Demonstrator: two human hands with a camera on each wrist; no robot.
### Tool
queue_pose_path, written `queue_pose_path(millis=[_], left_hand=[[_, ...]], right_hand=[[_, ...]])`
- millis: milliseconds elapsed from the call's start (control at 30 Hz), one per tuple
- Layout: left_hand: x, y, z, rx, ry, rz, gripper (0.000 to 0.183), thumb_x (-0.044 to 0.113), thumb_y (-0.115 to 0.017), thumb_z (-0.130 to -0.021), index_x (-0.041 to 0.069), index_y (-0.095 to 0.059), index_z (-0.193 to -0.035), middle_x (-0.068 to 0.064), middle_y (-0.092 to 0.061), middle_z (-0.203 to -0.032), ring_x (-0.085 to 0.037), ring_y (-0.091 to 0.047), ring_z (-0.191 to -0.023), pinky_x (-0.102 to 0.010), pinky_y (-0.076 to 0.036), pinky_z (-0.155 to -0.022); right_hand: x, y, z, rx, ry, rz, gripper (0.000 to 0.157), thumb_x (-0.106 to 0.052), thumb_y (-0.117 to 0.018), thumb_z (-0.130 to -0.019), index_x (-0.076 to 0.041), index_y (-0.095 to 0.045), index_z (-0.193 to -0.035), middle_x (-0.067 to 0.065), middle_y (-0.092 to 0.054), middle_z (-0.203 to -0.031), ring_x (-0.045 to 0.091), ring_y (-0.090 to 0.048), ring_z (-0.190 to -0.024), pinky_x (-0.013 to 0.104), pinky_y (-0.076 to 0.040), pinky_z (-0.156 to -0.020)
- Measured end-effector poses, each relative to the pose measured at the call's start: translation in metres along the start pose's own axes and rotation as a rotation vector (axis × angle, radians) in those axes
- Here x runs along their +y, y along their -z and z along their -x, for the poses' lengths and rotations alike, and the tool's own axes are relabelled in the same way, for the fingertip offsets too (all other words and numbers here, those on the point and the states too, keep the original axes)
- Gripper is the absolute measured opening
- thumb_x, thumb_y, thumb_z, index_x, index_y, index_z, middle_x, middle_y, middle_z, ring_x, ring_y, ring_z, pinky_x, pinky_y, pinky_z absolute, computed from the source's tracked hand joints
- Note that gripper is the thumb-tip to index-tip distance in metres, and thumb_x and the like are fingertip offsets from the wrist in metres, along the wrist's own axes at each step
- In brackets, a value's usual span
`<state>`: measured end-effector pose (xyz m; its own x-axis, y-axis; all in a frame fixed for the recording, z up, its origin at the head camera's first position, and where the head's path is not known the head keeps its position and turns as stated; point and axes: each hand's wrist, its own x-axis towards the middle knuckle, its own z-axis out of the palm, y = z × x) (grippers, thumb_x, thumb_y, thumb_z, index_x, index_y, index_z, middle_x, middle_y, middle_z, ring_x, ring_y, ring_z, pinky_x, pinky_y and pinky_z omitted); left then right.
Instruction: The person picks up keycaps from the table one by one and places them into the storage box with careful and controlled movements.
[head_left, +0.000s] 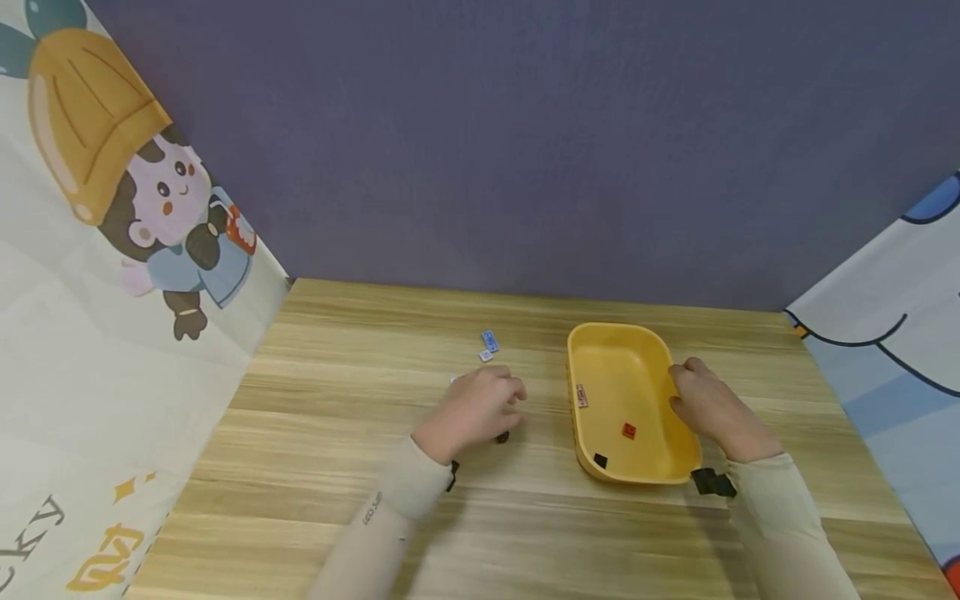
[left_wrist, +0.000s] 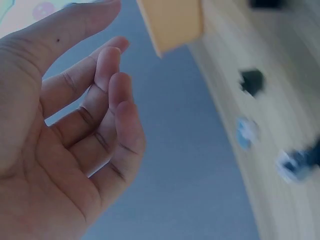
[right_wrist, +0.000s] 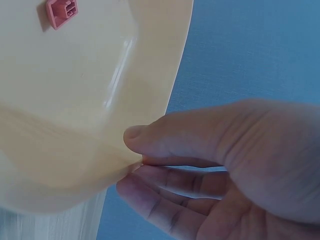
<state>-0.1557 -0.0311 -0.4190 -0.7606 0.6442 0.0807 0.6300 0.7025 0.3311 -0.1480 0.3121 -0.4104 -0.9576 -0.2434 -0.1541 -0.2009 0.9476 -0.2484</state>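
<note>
A yellow plastic basket stands on the right half of the table. My right hand pinches its right rim between thumb and fingers; the right wrist view shows the thumb on the inner side. Inside lie a red keycap with its hollow underside showing, a pinkish piece by the left wall and a black piece near the front. Left of the basket, my left hand hovers over the table, its fingers loosely bent and nothing between them. A dark piece shows just beneath it.
Beyond the left hand lie a blue keycap and a smaller pale-blue one. Blurred small pieces show on the table in the left wrist view. A dark partition rises at the back, and printed cloths hang at both sides.
</note>
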Motion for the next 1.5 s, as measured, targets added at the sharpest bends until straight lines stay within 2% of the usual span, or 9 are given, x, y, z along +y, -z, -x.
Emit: queue_pose_path(millis=[233, 467, 567, 633, 800, 1067, 1367, 1500], left_hand=[[-0.025, -0.006, 0.001, 0.048, 0.055, 0.017, 0.025, 0.028, -0.079, -0.087, 0.011, -0.076, -0.105, 0.001, -0.067, -0.096, -0.015, -0.063, -0.085, -0.03, -0.054, -0.072], [-0.04, -0.022, -0.01, 0.09, 0.138, -0.059, 0.02, 0.025, -0.08, -0.086, 0.008, -0.076, -0.097, -0.003, -0.069, -0.093, -0.017, -0.063, -0.079, -0.033, -0.056, -0.067], [-0.043, -0.027, -0.015, 0.073, 0.196, -0.101, 0.016, 0.024, -0.08, -0.085, 0.01, -0.073, -0.084, -0.002, -0.065, -0.083, -0.015, -0.059, -0.07, -0.031, -0.053, -0.059], [-0.046, -0.03, -0.018, 0.049, 0.235, -0.118, 0.021, 0.026, -0.08, -0.085, 0.011, -0.068, -0.076, 0.0, -0.059, -0.076, -0.014, -0.054, -0.064, -0.029, -0.049, -0.054], [-0.05, -0.035, -0.023, -0.023, 0.297, -0.116, 0.028, 0.031, -0.08, -0.086, 0.013, -0.063, -0.073, 0.003, -0.054, -0.073, -0.012, -0.049, -0.062, -0.027, -0.046, -0.052], [-0.053, -0.042, -0.028, -0.065, 0.309, -0.098, 0.023, 0.033, -0.078, -0.088, 0.012, -0.071, -0.081, 0.001, -0.058, -0.076, -0.013, -0.053, -0.064, -0.028, -0.048, -0.055], [-0.051, -0.039, -0.026, -0.047, 0.29, -0.073, 0.021, 0.03, -0.079, -0.087, 0.011, -0.073, -0.084, 0.002, -0.057, -0.074, -0.012, -0.051, -0.062, -0.025, -0.045, -0.052], [-0.045, -0.033, -0.025, -0.025, 0.273, -0.057, 0.021, 0.032, -0.079, -0.087, 0.011, -0.074, -0.087, 0.002, -0.06, -0.077, -0.012, -0.052, -0.063, -0.025, -0.046, -0.053]], right_hand=[[0.0, 0.001, -0.001, 0.005, 0.001, 0.0, 0.03, 0.009, -0.065, -0.087, 0.021, -0.053, -0.112, 0.031, -0.048, -0.097, 0.033, -0.053, -0.078, 0.044, -0.052, -0.065], [0.0, 0.0, -0.002, 0.015, 0.017, 0.008, 0.03, 0.009, -0.064, -0.087, 0.022, -0.054, -0.112, 0.03, -0.048, -0.096, 0.033, -0.052, -0.077, 0.044, -0.051, -0.065], [-0.001, 0.0, -0.002, 0.023, 0.024, 0.015, 0.029, 0.01, -0.064, -0.087, 0.022, -0.054, -0.111, 0.03, -0.048, -0.095, 0.032, -0.052, -0.076, 0.043, -0.051, -0.063], [-0.001, 0.0, -0.002, 0.029, 0.024, 0.019, 0.029, 0.01, -0.064, -0.087, 0.022, -0.054, -0.111, 0.03, -0.048, -0.095, 0.032, -0.052, -0.075, 0.043, -0.051, -0.063], [0.0, 0.0, -0.003, 0.024, 0.016, 0.01, 0.031, 0.01, -0.064, -0.086, 0.022, -0.053, -0.112, 0.031, -0.048, -0.096, 0.032, -0.053, -0.076, 0.044, -0.052, -0.064], [0.0, 0.0, -0.003, 0.003, -0.002, 0.007, 0.033, 0.009, -0.065, -0.087, 0.022, -0.052, -0.115, 0.032, -0.048, -0.099, 0.033, -0.054, -0.078, 0.044, -0.052, -0.066], [0.0, 0.0, -0.002, 0.006, 0.007, 0.005, 0.03, 0.009, -0.065, -0.087, 0.021, -0.053, -0.112, 0.031, -0.048, -0.097, 0.032, -0.053, -0.077, 0.044, -0.052, -0.065], [0.0, 0.0, -0.001, 0.009, 0.008, 0.005, 0.03, 0.009, -0.065, -0.087, 0.021, -0.054, -0.112, 0.031, -0.048, -0.097, 0.032, -0.052, -0.077, 0.044, -0.052, -0.064]])
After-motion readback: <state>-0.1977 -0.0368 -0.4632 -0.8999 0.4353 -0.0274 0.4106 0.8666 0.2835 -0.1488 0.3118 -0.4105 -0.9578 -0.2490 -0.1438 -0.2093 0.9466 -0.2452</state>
